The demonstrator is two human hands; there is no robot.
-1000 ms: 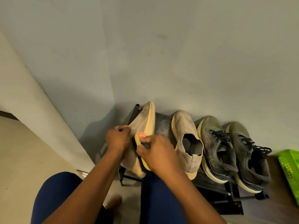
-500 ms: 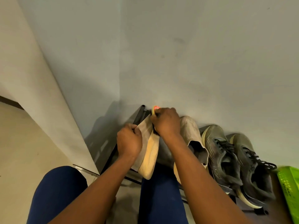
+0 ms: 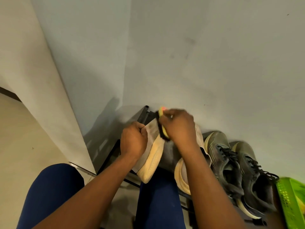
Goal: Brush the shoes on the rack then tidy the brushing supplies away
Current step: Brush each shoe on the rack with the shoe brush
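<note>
My left hand (image 3: 133, 140) grips a beige knit shoe (image 3: 152, 156) with a pale yellow sole, tipped on its side over the left end of the black rack (image 3: 145, 113). My right hand (image 3: 179, 126) holds a yellow brush (image 3: 162, 124) with black bristles pressed against the shoe's toe end. Its mate, a second beige shoe (image 3: 181, 177), lies on the rack under my right forearm, mostly hidden. Two dark grey laced sneakers (image 3: 231, 164) stand side by side to the right.
A bright green perforated basket (image 3: 290, 200) sits at the right edge beside the sneakers. The rack stands against a pale wall in a corner, with a wall projecting on the left. My knees in blue trousers (image 3: 49, 192) are close to the rack front.
The right hand with the brush has gone from the shoe's heel end up to its toe end. The left hand has kept hold of the shoe, and the camera has tilted.
</note>
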